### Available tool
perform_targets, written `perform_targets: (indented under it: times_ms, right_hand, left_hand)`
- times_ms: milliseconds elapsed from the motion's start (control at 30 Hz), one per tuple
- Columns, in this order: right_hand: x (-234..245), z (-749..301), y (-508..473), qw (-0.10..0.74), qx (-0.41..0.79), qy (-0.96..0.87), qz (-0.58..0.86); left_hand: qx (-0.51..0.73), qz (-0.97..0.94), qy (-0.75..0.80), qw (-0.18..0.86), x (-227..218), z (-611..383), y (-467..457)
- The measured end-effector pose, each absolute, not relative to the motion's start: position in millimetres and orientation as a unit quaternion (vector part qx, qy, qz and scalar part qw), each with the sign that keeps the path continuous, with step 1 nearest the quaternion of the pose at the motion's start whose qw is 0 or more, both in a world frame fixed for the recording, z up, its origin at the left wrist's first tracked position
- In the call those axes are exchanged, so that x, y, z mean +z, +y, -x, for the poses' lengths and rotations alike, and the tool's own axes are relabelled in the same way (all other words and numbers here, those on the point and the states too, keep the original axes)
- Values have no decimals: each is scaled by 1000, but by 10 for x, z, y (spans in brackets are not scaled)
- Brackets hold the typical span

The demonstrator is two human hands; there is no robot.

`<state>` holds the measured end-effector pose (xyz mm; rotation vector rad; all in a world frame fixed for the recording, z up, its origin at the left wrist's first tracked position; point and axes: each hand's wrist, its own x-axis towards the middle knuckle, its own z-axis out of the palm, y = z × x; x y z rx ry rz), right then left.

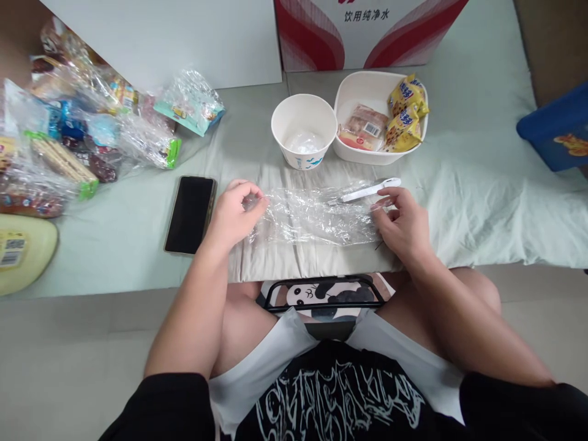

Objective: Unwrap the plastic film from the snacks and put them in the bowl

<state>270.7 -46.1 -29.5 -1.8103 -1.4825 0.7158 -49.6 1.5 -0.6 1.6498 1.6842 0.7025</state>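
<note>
A clear, crinkled plastic bag (312,220) lies stretched out across the cloth in front of me. My left hand (236,211) pinches its left end between thumb and fingers. At the opposite end, my right hand (404,223) is closed on the bag's right edge. A white utility knife (370,190) lies slanted at the bag's upper right, close to my right fingertips. Just beyond the bag stands a white paper cup (303,131) with some clear plastic inside. Beside it is a white bowl (351,92) holding a pinkish packet (361,125) and yellow snack packets (407,113).
A dark phone (190,214) lies left of my left hand. Several wrapped snacks (87,135) are heaped at the far left, near a pale yellow container (22,254). A red and white box (367,37) stands at the back, a blue bin (558,128) at the right.
</note>
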Motion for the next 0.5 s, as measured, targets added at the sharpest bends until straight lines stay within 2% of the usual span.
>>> perform_targets:
  times_ms: [100,200,333,500]
  right_hand:
    - [-271,-2703,-475,356,270,-569,690]
    - [-241,-2710,-480,365,271,-566,688]
    - [-226,-2735,-470,383,289,-534,696]
    - [-239,-2742,-462,401,309,-519,688]
  left_hand:
    - [308,-536,595,514,70,431,-10]
    - [277,-478,570,608,161,388,-34]
    - [255,-450,554,652,235,390,-46]
    - [252,-444,552,659,249,404,-40]
